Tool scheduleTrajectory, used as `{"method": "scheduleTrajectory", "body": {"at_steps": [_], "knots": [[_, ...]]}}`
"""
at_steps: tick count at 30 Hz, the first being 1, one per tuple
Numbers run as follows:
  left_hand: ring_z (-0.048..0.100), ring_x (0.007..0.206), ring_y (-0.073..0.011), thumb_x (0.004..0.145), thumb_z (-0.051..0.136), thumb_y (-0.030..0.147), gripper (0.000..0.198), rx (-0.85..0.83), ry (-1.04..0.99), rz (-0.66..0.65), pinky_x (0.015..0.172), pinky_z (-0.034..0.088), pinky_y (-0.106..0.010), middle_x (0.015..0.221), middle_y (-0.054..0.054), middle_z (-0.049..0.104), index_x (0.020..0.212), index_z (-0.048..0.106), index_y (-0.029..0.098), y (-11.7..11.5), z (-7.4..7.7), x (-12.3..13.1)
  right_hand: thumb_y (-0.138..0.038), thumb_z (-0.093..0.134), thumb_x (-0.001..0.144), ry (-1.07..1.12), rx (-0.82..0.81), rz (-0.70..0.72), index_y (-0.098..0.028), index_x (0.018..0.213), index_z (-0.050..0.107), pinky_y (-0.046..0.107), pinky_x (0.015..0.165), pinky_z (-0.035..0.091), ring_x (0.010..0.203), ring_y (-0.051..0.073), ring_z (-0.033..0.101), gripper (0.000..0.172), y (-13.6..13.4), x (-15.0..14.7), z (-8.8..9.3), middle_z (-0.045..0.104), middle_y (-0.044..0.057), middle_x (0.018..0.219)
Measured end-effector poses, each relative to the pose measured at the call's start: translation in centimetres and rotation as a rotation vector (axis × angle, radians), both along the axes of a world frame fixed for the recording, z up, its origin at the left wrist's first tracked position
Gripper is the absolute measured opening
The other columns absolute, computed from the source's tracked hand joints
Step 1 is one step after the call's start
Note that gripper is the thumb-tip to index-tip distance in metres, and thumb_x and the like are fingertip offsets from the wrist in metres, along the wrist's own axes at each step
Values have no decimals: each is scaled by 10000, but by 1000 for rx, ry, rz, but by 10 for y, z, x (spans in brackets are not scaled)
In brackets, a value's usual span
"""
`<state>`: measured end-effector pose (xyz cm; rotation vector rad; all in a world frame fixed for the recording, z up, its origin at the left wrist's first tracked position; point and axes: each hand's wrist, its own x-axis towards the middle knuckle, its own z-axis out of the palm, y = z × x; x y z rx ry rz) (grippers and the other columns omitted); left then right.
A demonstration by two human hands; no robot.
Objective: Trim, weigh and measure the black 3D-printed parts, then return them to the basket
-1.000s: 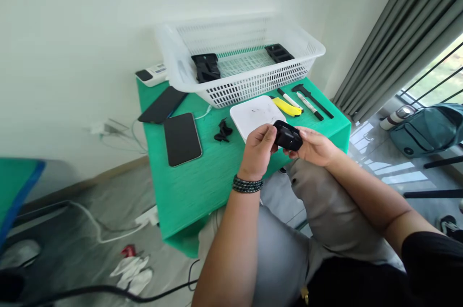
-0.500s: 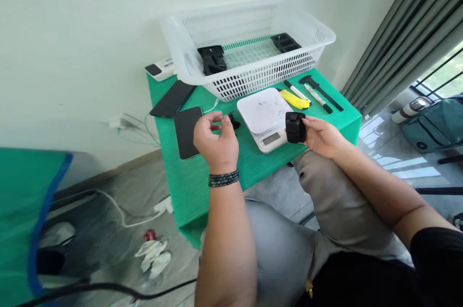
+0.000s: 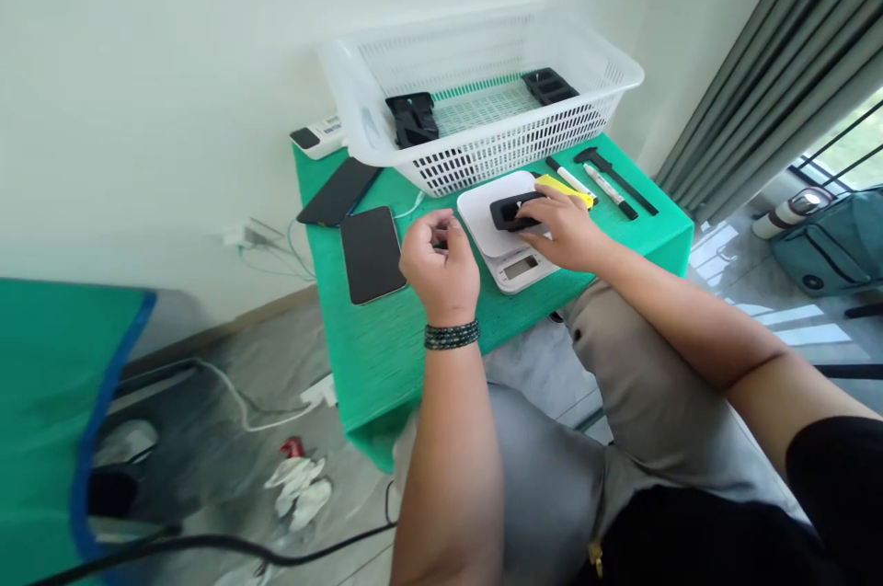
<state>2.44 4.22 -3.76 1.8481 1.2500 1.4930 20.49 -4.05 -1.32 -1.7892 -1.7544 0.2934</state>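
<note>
My right hand (image 3: 562, 227) has its fingers on a hollow black plastic part (image 3: 507, 213), which lies over the white platform of a digital kitchen scale (image 3: 475, 209). The scale's small display (image 3: 520, 268) faces me, its reading too small to make out. To the left of the scale, my left hand (image 3: 441, 259) is raised over the table with fingers curled closed. A little dark shows inside its curl; what it holds is hidden. Beside that hand lies a dark flat tablet-like device (image 3: 372, 255). A yellow-handled tool (image 3: 567, 190) is partly behind my right hand.
A white plastic basket (image 3: 483, 152) at the back of the green-covered table (image 3: 372, 356) holds black plastic parts (image 3: 414, 119). A black caliper (image 3: 624, 181) and two markers (image 3: 611, 190) lie at right. A dark phone-like slab (image 3: 339, 190) and a white device (image 3: 318, 137) sit at left.
My right hand has moved left and forward, bringing the black part from beside the scale onto its platform. My left hand stays curled, and the small black thing by its fingertips is now mostly hidden.
</note>
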Motion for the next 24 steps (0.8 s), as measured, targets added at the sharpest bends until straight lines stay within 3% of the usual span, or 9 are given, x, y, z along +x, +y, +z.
{"method": "scheduleTrajectory", "body": {"at_steps": [5, 9, 13, 24], "knots": [[660, 783, -161, 927, 569, 216, 125, 6, 7, 32, 746, 535, -292, 932, -53, 744, 969, 682, 186, 6, -1, 0, -273, 588, 970, -95, 115, -35, -200, 1296, 719, 645, 1187, 310, 1477, 400, 487, 358, -21, -9, 9, 701, 135, 1437], [641, 734, -158, 918, 578, 213, 115, 43, 54, 28, 756, 537, -309, 922, -47, 744, 952, 687, 199, 9, -4, 0, -331, 575, 982, 45, 170, -87, -237, 1177, 759, 534, 1057, 458, 1180, 342, 664, 284, -43, -5, 10, 791, 120, 1150], [636, 722, -171, 907, 586, 222, 131, 103, 82, -13, 741, 532, -323, 861, -48, 725, 950, 707, 191, 8, -5, 0, -363, 613, 954, 200, 236, -218, -267, 1043, 775, 519, 1011, 502, 1037, 310, 687, 208, -49, 3, 5, 789, 87, 1028], [640, 736, -169, 925, 580, 217, 138, 97, 60, -75, 738, 530, -311, 874, -54, 741, 955, 709, 181, 5, -2, -5, -300, 634, 914, 372, 318, -336, -216, 1186, 747, 546, 1130, 490, 1131, 296, 728, 306, -43, 16, -5, 807, 102, 1129]]}}
